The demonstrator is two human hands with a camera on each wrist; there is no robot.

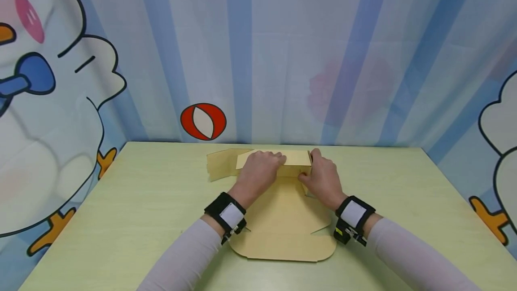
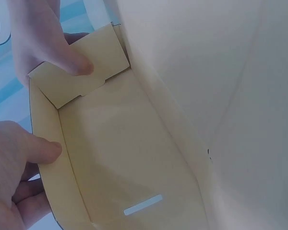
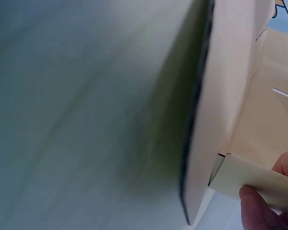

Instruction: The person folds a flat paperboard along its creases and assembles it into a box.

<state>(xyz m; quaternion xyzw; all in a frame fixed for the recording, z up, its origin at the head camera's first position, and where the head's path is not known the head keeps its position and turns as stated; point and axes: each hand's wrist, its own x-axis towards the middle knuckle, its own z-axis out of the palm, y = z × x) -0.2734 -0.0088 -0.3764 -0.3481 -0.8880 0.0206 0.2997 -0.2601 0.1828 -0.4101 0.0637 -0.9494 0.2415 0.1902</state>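
Note:
A partly folded tan cardboard box (image 1: 286,210) lies on the table, its rounded flap toward me. Its far part is folded up into a wall. My left hand (image 1: 260,169) reaches over that wall and pinches its long edge, thumb on the inner face (image 2: 47,158). At the right end, my right hand (image 1: 323,178) grips the folded end flap (image 2: 81,72) between thumb and fingers; the right wrist view shows the same pinch on the flap (image 3: 249,177). A side flap (image 1: 222,165) sticks out to the left, untouched.
The pale wooden table (image 1: 153,210) runs back to a striped blue curtain (image 1: 274,57) with cartoon prints. The near flap has slits at both sides. A narrow slot (image 2: 143,205) is cut through a box panel.

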